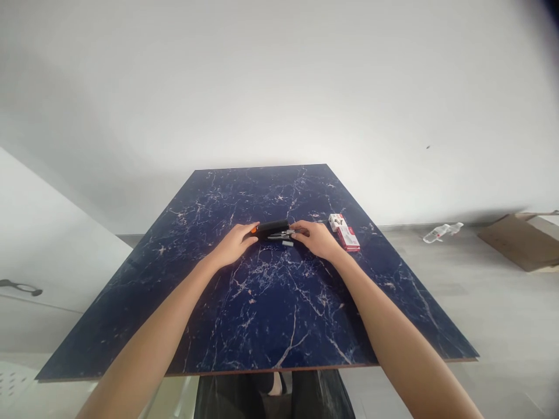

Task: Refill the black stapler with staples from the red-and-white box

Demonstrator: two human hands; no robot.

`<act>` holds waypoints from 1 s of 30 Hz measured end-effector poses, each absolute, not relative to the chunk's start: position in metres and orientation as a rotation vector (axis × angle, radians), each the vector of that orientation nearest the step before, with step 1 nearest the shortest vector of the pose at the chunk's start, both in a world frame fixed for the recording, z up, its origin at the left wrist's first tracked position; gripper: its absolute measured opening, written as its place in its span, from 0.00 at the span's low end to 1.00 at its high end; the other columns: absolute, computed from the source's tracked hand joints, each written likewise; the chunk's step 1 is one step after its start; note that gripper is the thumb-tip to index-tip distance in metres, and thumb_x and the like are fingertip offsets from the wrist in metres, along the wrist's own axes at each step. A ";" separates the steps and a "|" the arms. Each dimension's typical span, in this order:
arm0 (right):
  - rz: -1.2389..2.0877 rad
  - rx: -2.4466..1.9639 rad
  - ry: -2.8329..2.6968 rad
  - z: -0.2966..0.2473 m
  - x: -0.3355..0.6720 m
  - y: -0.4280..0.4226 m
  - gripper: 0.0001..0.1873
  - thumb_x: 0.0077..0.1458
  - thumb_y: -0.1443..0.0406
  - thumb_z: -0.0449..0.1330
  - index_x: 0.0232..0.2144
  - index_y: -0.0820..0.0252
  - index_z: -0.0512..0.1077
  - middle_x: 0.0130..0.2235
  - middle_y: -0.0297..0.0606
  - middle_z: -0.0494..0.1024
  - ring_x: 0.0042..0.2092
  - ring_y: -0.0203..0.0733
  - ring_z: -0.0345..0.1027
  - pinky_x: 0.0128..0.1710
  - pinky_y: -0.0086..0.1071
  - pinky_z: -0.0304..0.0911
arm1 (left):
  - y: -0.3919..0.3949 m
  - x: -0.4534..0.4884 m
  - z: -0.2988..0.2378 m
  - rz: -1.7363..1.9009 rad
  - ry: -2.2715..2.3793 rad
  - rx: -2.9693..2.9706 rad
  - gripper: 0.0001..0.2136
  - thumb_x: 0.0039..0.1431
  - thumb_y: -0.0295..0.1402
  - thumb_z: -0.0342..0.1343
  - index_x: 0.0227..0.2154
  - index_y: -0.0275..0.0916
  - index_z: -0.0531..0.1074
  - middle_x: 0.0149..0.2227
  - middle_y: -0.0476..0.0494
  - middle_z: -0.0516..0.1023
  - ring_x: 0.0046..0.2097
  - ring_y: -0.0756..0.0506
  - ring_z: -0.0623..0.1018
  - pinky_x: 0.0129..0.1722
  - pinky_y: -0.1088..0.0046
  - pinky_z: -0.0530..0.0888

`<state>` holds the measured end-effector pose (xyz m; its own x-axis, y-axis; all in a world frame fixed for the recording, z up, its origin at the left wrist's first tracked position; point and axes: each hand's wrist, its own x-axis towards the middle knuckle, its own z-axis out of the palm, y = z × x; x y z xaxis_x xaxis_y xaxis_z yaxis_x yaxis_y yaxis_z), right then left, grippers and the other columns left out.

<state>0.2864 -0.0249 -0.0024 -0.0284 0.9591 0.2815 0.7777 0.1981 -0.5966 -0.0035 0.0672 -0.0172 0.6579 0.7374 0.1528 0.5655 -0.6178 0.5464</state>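
A black stapler with an orange bit at its left end lies near the middle of the marbled table, and its metal parts show along the near side. My left hand grips the orange end between thumb and fingers. At the other end, my right hand has its thumb and fingers closed on the metal part. Just in front of the stapler sits a small grey strip, which looks like staples. To the right of my right hand are a white box with a dark picture and a red-and-white box.
The dark blue table has its far edge near a pale wall. On the floor at right lie a clear plastic bottle and a cardboard box. A white cabinet with a dark handle stands at left.
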 end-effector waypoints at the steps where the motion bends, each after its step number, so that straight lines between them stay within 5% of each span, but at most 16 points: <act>1: 0.372 -1.637 -1.851 -0.001 0.293 -0.027 0.10 0.60 0.64 0.61 0.45 0.53 0.76 0.42 0.35 0.82 0.41 0.42 0.75 0.44 0.34 0.68 | 0.069 -0.006 -0.016 0.497 1.022 2.418 0.25 0.71 0.47 0.46 0.67 0.53 0.57 0.60 0.39 0.67 0.60 0.36 0.68 0.57 0.57 0.67; 6: 0.322 -1.772 -1.830 0.016 0.307 -0.039 0.13 0.59 0.61 0.62 0.47 0.53 0.75 0.44 0.38 0.81 0.40 0.42 0.75 0.40 0.34 0.68 | 0.072 -0.014 -0.013 0.489 1.062 2.417 0.25 0.70 0.47 0.46 0.67 0.52 0.58 0.61 0.40 0.67 0.61 0.35 0.67 0.58 0.56 0.67; 11: 0.272 -1.791 -1.994 0.020 0.276 -0.044 0.11 0.61 0.55 0.60 0.38 0.51 0.79 0.36 0.35 0.81 0.36 0.42 0.74 0.36 0.33 0.65 | 0.071 -0.014 -0.017 0.555 1.067 2.432 0.26 0.69 0.45 0.49 0.67 0.49 0.58 0.63 0.41 0.66 0.63 0.36 0.66 0.60 0.55 0.65; 18: 0.194 -1.766 -2.135 0.005 0.255 -0.040 0.08 0.60 0.59 0.62 0.35 0.53 0.81 0.38 0.39 0.78 0.37 0.42 0.73 0.39 0.32 0.64 | 0.075 -0.014 -0.021 0.585 1.054 2.439 0.23 0.69 0.45 0.50 0.65 0.49 0.62 0.59 0.40 0.70 0.59 0.36 0.69 0.57 0.55 0.68; 26: 0.253 -1.756 -1.797 0.027 0.283 -0.044 0.15 0.66 0.60 0.54 0.49 0.53 0.77 0.40 0.37 0.82 0.39 0.44 0.75 0.43 0.36 0.67 | 0.078 -0.019 -0.014 0.509 0.973 2.396 0.22 0.69 0.46 0.50 0.64 0.53 0.63 0.57 0.41 0.71 0.57 0.37 0.71 0.54 0.57 0.70; 30: 0.379 -1.690 -1.779 0.023 0.284 -0.043 0.15 0.64 0.58 0.56 0.48 0.53 0.78 0.45 0.37 0.82 0.44 0.44 0.75 0.45 0.36 0.69 | 0.076 -0.020 -0.013 0.500 0.911 2.389 0.21 0.69 0.45 0.50 0.63 0.55 0.63 0.58 0.43 0.71 0.57 0.38 0.70 0.55 0.57 0.69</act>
<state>0.2836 -0.0431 0.0227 0.0386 0.9669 0.2521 0.7800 0.1285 -0.6124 -0.0195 0.0758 -0.0128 0.7039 0.6945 0.1487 0.4984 -0.6322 0.5932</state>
